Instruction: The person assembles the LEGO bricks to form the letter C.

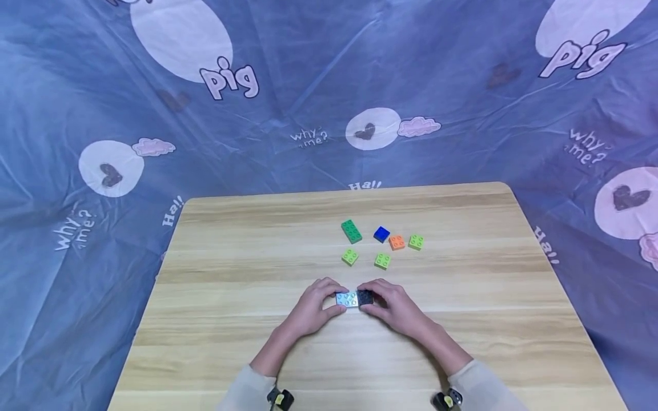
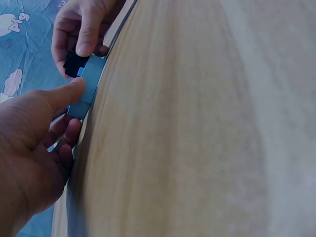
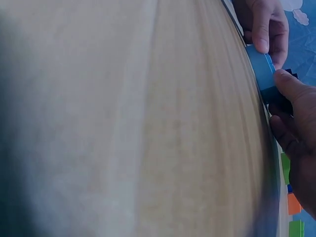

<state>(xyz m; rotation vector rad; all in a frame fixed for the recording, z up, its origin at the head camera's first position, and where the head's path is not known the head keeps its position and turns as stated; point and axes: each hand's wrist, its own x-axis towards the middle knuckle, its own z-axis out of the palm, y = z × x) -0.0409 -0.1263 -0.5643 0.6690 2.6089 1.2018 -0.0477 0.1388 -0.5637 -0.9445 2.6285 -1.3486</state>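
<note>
In the head view a light blue toy building brick (image 1: pixel 346 299) lies lengthwise near the middle of the table, studs up. My left hand (image 1: pixel 315 308) grips its left end between thumb and fingers. A black brick (image 1: pixel 365 297) sits at the blue brick's right end, and my right hand (image 1: pixel 394 305) pinches it. In the left wrist view the black brick (image 2: pixel 75 63) stands higher than the blue brick (image 2: pixel 90 81); whether their studs are fully pressed together I cannot tell. Fingers hide parts of both bricks.
Beyond the hands on the wooden table (image 1: pixel 231 257) lie a dark green brick (image 1: pixel 352 231), a dark blue brick (image 1: pixel 381 234), an orange brick (image 1: pixel 397 242) and lime green bricks (image 1: pixel 350 257). A blue patterned cloth (image 1: pixel 288 85) hangs behind the table.
</note>
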